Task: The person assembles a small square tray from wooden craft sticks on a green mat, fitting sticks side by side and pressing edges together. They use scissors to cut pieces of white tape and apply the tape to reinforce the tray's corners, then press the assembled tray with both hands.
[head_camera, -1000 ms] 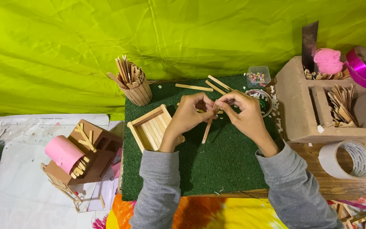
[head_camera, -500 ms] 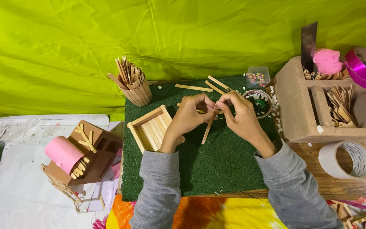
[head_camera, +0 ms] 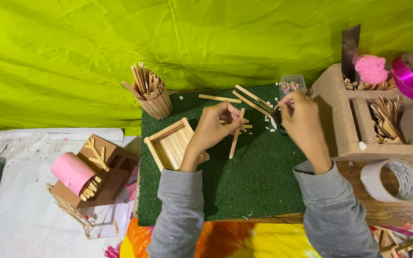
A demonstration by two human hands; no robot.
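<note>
a: what is held above the green turf mat (head_camera: 244,186)?

b: a small cross of flat wooden craft sticks (head_camera: 235,134) is pinched in the left hand (head_camera: 213,129), over the mat's upper middle. the fingers are closed on it near the joint.

a: and the right hand (head_camera: 302,122)?

b: it is closed around something thin and dark at the mat's upper right edge, just beside the small clear plastic box of coloured beads (head_camera: 292,86). what it is cannot be told.

a: how would this step be done well?

b: the joint should probably be kept squeezed flat and the long stick kept upright, so that nothing slips out of line.

a: what can be counted?

b: 3 loose sticks (head_camera: 249,98) are seen on the mat's top edge. 1 shallow wooden stick tray (head_camera: 169,143) lies at its left side, 1 round stick-built cup (head_camera: 155,98) full of sticks stands at its top left corner, and 1 roll of white tape (head_camera: 397,180) rests to its right.
</note>
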